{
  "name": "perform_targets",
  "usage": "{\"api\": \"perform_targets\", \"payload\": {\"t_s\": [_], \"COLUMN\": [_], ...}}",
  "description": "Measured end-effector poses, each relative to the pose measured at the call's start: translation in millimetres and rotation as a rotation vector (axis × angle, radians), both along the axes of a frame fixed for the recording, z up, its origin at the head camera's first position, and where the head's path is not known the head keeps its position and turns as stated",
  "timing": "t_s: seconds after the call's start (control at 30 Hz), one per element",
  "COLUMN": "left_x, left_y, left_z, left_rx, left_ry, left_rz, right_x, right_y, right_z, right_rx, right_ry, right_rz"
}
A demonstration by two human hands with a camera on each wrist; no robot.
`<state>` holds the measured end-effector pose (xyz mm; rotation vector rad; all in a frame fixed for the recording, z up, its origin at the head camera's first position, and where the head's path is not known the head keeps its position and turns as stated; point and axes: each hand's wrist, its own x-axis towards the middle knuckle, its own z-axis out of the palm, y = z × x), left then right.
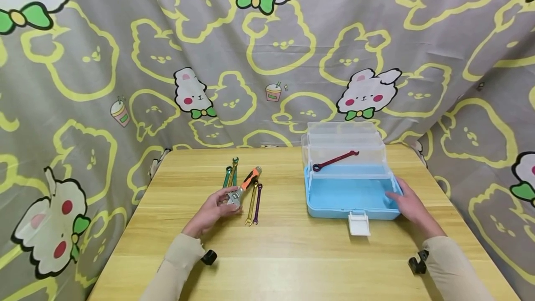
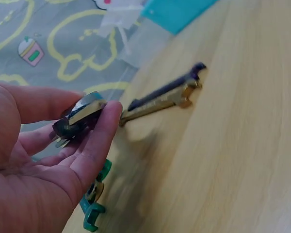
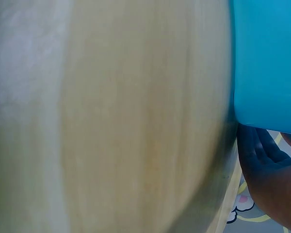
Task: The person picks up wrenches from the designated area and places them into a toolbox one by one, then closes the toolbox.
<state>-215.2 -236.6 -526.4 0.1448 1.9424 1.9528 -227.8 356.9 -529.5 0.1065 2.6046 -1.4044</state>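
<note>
My left hand point(image 1: 214, 209) pinches the metal head of an adjustable wrench point(image 1: 250, 180) with an orange and black handle, held above the table. In the left wrist view, thumb and fingers close round its head point(image 2: 87, 112). Just right of it lie a gold wrench point(image 1: 251, 206) and a purple wrench point(image 1: 257, 204). Behind are green wrenches point(image 1: 226, 178) and another gold wrench point(image 1: 232, 173), partly hidden. My right hand point(image 1: 411, 204) grips the right wall of an open light-blue toolbox point(image 1: 330, 213), thumb inside; in the right wrist view, fingers lie against its outside.
A dark red wrench point(image 1: 337, 160) rests on the toolbox's clear raised trays point(image 1: 347, 129). The box's white latch point(image 1: 359, 225) hangs down in front. All stands on a wooden table point(image 1: 292, 264), with a patterned curtain point(image 1: 234, 120) close behind and at both sides.
</note>
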Motion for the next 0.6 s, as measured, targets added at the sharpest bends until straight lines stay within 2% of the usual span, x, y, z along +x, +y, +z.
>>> {"api": "perform_targets", "payload": {"t_s": [0.23,0.6], "left_x": [2.2,2.9], "left_y": [0.4,3.6], "left_z": [9.0,19.9], "left_rx": [0.050,0.078], "left_ry": [0.031,0.053], "left_rz": [-0.023,-0.037], "right_x": [1.4,1.9], "right_y": [-0.3,-0.2], "right_z": [0.9,0.7], "right_rx": [-0.012,-0.001], "right_ry": [0.000,0.013], "right_rz": [0.004,0.007]}}
